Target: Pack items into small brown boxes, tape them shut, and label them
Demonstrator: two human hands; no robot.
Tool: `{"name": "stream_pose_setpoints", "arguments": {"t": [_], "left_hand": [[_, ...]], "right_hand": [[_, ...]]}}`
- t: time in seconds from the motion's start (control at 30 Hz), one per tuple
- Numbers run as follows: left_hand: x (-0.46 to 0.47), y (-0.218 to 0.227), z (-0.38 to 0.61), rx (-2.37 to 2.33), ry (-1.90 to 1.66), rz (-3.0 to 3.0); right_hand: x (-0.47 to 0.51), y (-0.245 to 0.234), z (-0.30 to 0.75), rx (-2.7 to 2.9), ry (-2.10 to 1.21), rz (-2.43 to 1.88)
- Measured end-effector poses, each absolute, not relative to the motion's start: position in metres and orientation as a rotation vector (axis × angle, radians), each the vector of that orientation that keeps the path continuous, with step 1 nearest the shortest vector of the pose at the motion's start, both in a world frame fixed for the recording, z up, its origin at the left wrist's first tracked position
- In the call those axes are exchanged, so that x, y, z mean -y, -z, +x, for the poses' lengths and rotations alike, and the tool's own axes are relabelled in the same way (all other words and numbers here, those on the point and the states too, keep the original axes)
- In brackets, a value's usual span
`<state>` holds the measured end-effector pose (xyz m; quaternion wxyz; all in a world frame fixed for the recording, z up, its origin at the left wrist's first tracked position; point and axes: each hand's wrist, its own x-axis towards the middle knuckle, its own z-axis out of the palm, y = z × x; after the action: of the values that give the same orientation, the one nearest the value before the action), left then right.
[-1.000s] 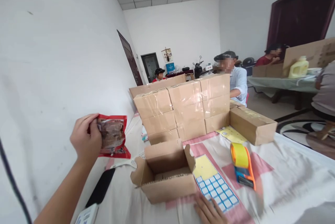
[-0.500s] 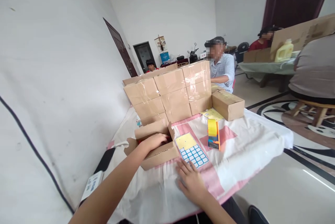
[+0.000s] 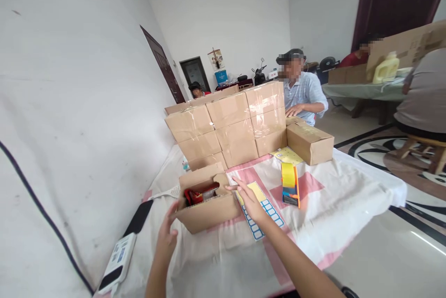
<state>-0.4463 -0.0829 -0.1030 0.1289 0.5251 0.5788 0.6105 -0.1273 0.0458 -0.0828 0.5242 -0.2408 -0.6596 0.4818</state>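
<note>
The step in hand looks to be tending to the flaps of the open carton (image 3: 211, 212), with a red packet (image 3: 195, 197) lying inside it, below the rim. The left hand (image 3: 167, 226) is at the carton's left end, fingers loosely bent against the edge there; whether that grip pinches the flap I cannot tell. The right hand (image 3: 250, 199) reaches in from the other end, fingers extended and parted, the tips at or just beside the notched right flap (image 3: 221, 184), with nothing seen in its grip. Folding the end flaps inward would call for light, even pressure from both sides, the packet kept low and clear of the fold, and the carton kept from skidding on the cloth-covered worktop (image 3: 216, 261). The packet shows glossy red film with a duller, partly see-through patch towards the right; its contents are too small to make out. The carton is plain brown cardboard, its back flap upright, standing in front of a stack of taped boxes (image 3: 237, 126), with a blue-gridded label sheet (image 3: 275, 216) to its right
</note>
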Motion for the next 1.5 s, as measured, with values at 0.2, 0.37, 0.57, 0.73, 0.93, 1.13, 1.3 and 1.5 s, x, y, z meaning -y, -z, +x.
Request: {"name": "stream_pose_setpoints", "arguments": {"t": [0.2,0.37,0.57,0.73,0.93,1.13,1.3,1.5], "left_hand": [[0.048,0.093,-0.405,-1.925,-1.878,1.151],[0.039,0.087,-0.410,-2.158,-1.816,1.257],[0.042,0.053,-0.387,-2.363,-1.152,2.083],[0.038,0.050,-0.356,-2.402,-0.877,2.341],[0.031,0.045,-0.343,-2.588,-0.613,2.387],[0.022,0.028,-0.327,-2.690,-0.298,2.211],[0.018,0.024,-0.318,-2.696,-0.403,2.087],[0.051,0.044,-0.239,-2.204,-1.102,2.195]], "right_hand": [[-0.076,0.063,-0.152,1.676,-1.021,-0.676],[-0.094,0.061,-0.177,1.537,-1.285,-0.665],[-0.090,0.057,-0.170,1.861,-0.885,-0.723],[-0.061,0.066,-0.124,1.852,-0.531,-0.837],[-0.070,0.104,-0.017,0.900,-0.401,-1.150],[-0.117,0.119,0.025,1.013,-1.150,-1.103],[-0.099,0.115,0.006,1.225,-0.956,-1.101],[-0.032,0.085,-0.039,1.187,-1.030,-0.848]]}}
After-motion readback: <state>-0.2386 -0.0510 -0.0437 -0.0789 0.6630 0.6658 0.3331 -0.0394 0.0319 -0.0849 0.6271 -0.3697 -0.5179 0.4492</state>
